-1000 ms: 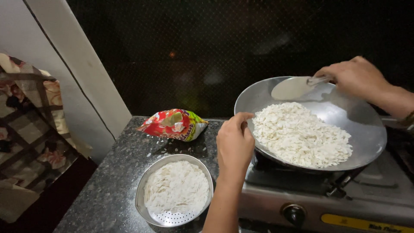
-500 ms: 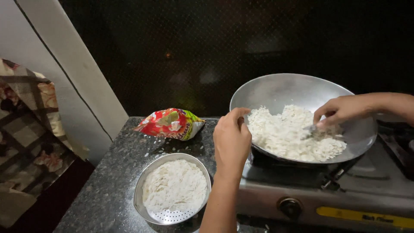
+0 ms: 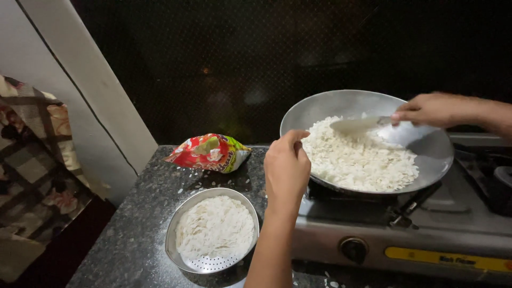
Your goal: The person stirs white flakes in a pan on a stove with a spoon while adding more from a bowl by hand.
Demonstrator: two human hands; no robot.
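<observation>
A wide steel pan [image 3: 426, 154] sits on a gas stove [image 3: 426, 234], holding a heap of white flattened rice [image 3: 362, 157]. My left hand [image 3: 287, 168] grips the pan's near left rim. My right hand [image 3: 434, 109] reaches in from the right and holds a flat metal spatula [image 3: 354, 124], whose blade lies on the top of the rice heap. On the counter to the left stands a round perforated steel bowl [image 3: 176, 250], also filled with flattened rice.
A red and green snack packet [image 3: 208, 152] lies on the dark speckled counter [image 3: 133, 229] behind the bowl. The stove's black knob [image 3: 354, 248] faces me. A white wall edge [image 3: 90, 90] and patterned cloth [image 3: 26, 160] are at left. Behind is a dark window.
My right hand has lifted from low in the rice at the pan's right up to the far side, dragging the spatula over the heap. The rice has spread. My left hand keeps its hold.
</observation>
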